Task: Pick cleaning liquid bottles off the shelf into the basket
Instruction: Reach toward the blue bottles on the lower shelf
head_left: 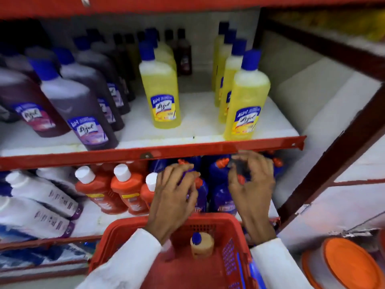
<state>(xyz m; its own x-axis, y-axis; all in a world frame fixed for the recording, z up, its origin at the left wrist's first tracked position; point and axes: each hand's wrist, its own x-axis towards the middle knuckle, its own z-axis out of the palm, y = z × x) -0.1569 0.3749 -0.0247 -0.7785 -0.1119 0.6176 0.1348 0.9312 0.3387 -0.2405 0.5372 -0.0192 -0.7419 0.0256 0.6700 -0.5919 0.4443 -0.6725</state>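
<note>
Blue bottles with orange-red caps [220,174] stand on the lower shelf, just under the red shelf edge [187,151]. My left hand [173,197] curls over the top of one blue bottle [202,190]. The fingers of my right hand [254,184] ring the neck of another blue bottle [225,205], whose cap shows inside the ring. The red basket [210,217] sits right below both wrists. A beige bottle with a blue cap [201,246] stands in it, and something blue lies along its right wall.
Yellow bottles [160,94] and dark purple bottles [83,113] fill the upper shelf. Orange bottles with white caps [123,188] and white bottles [39,195] stand left of my hands. A dark upright post [325,165] and orange-lidded tubs [350,265] are on the right.
</note>
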